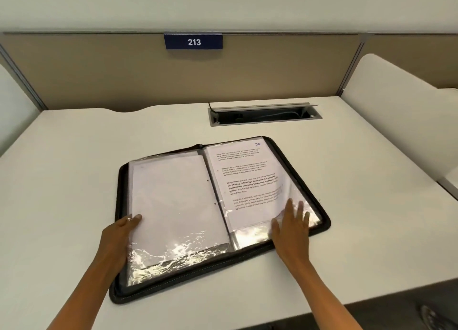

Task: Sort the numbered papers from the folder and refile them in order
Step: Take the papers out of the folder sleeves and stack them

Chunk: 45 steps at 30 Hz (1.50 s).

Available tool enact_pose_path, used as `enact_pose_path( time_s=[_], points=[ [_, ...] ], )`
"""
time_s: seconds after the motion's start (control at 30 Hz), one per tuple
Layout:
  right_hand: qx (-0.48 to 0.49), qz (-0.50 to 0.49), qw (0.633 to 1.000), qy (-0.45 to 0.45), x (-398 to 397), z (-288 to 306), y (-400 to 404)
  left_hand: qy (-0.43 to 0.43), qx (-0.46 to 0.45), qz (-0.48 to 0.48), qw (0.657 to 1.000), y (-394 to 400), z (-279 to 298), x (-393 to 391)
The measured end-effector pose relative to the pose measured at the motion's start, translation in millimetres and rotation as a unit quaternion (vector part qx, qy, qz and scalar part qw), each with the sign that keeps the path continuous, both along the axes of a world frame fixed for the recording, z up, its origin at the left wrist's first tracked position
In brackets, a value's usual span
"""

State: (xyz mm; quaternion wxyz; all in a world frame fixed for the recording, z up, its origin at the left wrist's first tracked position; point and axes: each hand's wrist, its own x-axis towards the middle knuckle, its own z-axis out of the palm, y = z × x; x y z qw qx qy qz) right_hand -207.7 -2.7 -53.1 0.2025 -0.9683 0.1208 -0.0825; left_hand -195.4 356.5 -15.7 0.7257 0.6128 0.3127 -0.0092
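The folder (300,166) lies open flat on the desk (74,181), spine running away from the person and tilted a bit left. The page marked 10 (245,178) sits in the right-hand sleeve, and the right hand (291,227) is right on that sleeve's near corner, fingers straight and spread, pressing flat and not gripping. So that page is just ahead of its fingertips, long side pointing away. The left hand (121,235) holds the left sleeve's (173,201) outer edge, thumb on top; its fingers are hidden underneath. The left page's face is blank, so no number shows. Glare hides the sleeve bottoms.
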Motion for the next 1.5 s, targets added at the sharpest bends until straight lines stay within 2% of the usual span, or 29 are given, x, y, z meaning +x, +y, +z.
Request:
enact_pose_path(
  time_s=[0.13, 0.23, 0.33, 0.43, 0.5, 0.6, 0.7, 0.83, 0.93, 1.03, 1.1, 1.17, 1.23, 1.27, 1.3, 1.33, 1.43, 1.5],
  points=[
    [0.012, 0.103, 0.988, -0.117, 2, 16, 27, -0.012, 0.002, -0.006, 1.0, -4, -2, -1],
    [-0.005, 0.21, 0.962, -0.174, -5, 43, 61, -0.028, 0.009, -0.013, 0.999, -4, -3, -1],
    [0.032, 0.375, 0.917, -0.132, -25, 65, 95, -0.051, 0.037, -0.011, 0.998, -4, 1, -2],
    [0.128, 0.44, 0.886, -0.07, -41, 80, 115, -0.07, 0.103, -0.03, 0.992, -4, 11, -3],
    [0.163, 0.425, 0.887, -0.078, -44, 83, 118, -0.071, 0.103, -0.033, 0.992, -7, 25, -1],
    [0.223, 0.371, 0.896, -0.098, -38, 86, 107, -0.09, -0.005, -0.021, 0.996, -24, 50, 10],
    [0.306, 0.3, 0.898, -0.098, -24, 91, 81, -0.137, -0.07, -0.054, 0.987, -56, 80, 23],
    [0.409, 0.2, 0.883, -0.113, -4, 95, 37, -0.157, -0.063, -0.1, 0.981, -113, 99, 42],
    [0.453, 0.147, 0.872, -0.113, 9, 93, 3, -0.155, -0.06, -0.157, 0.974, -164, 103, 53],
    [0.49, 0.088, 0.862, -0.097, 17, 87, -29, -0.126, -0.088, -0.283, 0.947, -205, 104, 52],
    [0.493, 0.053, 0.865, -0.074, 20, 79, -51, -0.122, -0.02, -0.365, 0.923, -220, 96, 49],
    [0.491, 0.035, 0.87, -0.039, 22, 68, -73, -0.153, 0.154, -0.39, 0.895, -222, 72, 48],
    [0.5, 0.024, 0.866, -0.002, 22, 56, -87, -0.182, 0.367, -0.387, 0.826, -215, 43, 46],
    [0.496, 0.024, 0.868, 0.01, 21, 51, -91, -0.195, 0.433, -0.396, 0.786, -212, 28, 44],
    [0.479, 0.028, 0.877, 0.02, 20, 45, -94, -0.196, 0.466, -0.409, 0.759, -210, 14, 41],
    [0.455, 0.033, 0.89, 0.024, 21, 41, -97, -0.188, 0.48, -0.42, 0.747, -209, 3, 38],
    [0.374, 0.047, 0.926, 0.02, 27, 30, -100, -0.145, 0.51, -0.44, 0.725, -208, -21, 33],
    [0.24, 0.065, 0.969, 0.001, 32, 18, -101, -0.121, 0.523, -0.437, 0.721, -205, -29, 30]
  ],
)
